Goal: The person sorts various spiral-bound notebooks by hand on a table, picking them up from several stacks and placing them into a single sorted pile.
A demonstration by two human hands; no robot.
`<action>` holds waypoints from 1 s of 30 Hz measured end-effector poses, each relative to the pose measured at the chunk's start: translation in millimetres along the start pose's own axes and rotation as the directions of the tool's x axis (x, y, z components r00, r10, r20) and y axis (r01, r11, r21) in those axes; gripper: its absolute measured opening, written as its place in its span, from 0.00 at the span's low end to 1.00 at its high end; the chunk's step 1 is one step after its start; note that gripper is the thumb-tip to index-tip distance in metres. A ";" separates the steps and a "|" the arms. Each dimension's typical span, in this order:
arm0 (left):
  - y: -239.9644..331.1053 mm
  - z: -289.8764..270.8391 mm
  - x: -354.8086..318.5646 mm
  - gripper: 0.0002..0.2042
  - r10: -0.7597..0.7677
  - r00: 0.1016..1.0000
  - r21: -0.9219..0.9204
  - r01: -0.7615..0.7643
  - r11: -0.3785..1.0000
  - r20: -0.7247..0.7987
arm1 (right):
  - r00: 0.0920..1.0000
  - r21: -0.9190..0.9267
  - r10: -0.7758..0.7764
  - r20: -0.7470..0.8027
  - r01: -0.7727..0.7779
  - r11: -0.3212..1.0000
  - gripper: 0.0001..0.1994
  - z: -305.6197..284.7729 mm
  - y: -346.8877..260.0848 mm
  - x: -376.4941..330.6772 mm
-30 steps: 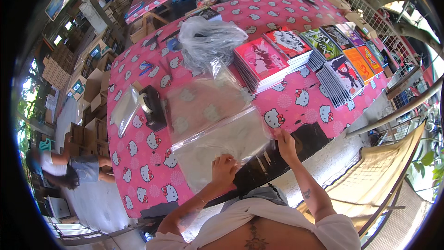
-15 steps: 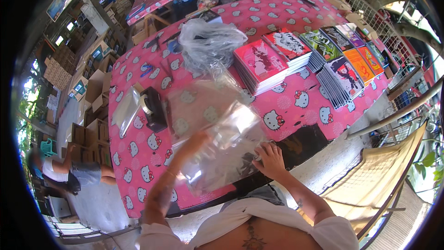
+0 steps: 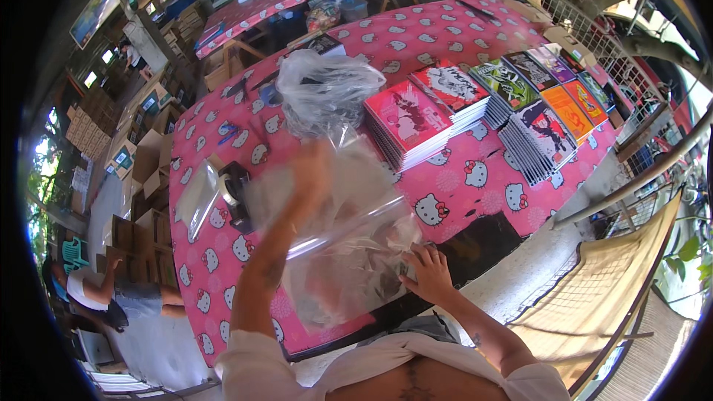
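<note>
Plastic sheets (image 3: pixel 344 282), clear, creased, glossy: flat on the table (image 3: pixel 475 199) at its near edge, before the person; a bright fold or edge crosses them.

Right hand (image 3: pixel 429 273): palm down, fingers spread and slightly bent, resting on the sheets at their right side.

Left hand (image 3: pixel 312 167): reached out over the far part of the sheets, just short of the bag; blurred, so whether it pinches or touches anything cannot be told.

Bag (image 3: pixel 327 93): translucent, crumpled, beyond the sheets.

Tape dispenser (image 3: pixel 236 199): black, with roll, left of the sheets. Clear sleeves (image 3: pixel 199 199): flat, just left of the dispenser.

Scissors (image 3: pixel 227 134): blue-handled, farther off, left of the bag.

Notebooks, stacked, right of the bag: pink (image 3: pixel 408 115), red (image 3: pixel 450 87), green (image 3: pixel 508 83), orange (image 3: pixel 567 113), among others.

Tablecloth: pink, patterned with white cat faces; black patch (image 3: pixel 486 246) at the near edge, right of the right hand.

Floor, left: cartons (image 3: pixel 137 236), brown, near a co-worker (image 3: pixel 93 287) in a white top.
</note>
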State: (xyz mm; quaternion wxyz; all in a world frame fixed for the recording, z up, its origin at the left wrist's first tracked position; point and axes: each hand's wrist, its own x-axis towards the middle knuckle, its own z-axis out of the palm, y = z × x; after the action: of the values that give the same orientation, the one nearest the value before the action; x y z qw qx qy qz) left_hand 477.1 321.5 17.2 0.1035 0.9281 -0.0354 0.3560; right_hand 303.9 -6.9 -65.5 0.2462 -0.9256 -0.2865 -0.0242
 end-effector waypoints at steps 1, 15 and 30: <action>34.0 3.4 -37.2 0.08 0.034 0.961 -0.191 0.020 0.981 0.273 | 1.000 0.005 0.007 -0.013 -0.007 1.000 0.27 -0.4 2.1 0.0; 12.5 32.8 -118.6 0.27 -0.231 0.896 0.241 0.146 0.959 0.379 | 0.999 -0.047 -0.031 0.033 0.032 0.998 0.27 -4.0 -1.0 0.5; -39.2 -115.0 -262.2 0.30 -0.874 0.463 0.394 0.783 0.481 0.148 | 0.995 0.343 0.100 0.030 -0.104 0.934 0.24 47.7 25.3 174.9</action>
State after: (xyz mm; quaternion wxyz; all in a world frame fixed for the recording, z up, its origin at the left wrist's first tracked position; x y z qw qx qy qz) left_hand 212.3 382.7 -81.1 0.1299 0.8744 0.4567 0.0997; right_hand 459.1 88.1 -86.1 0.4034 -0.8820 -0.2394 0.0446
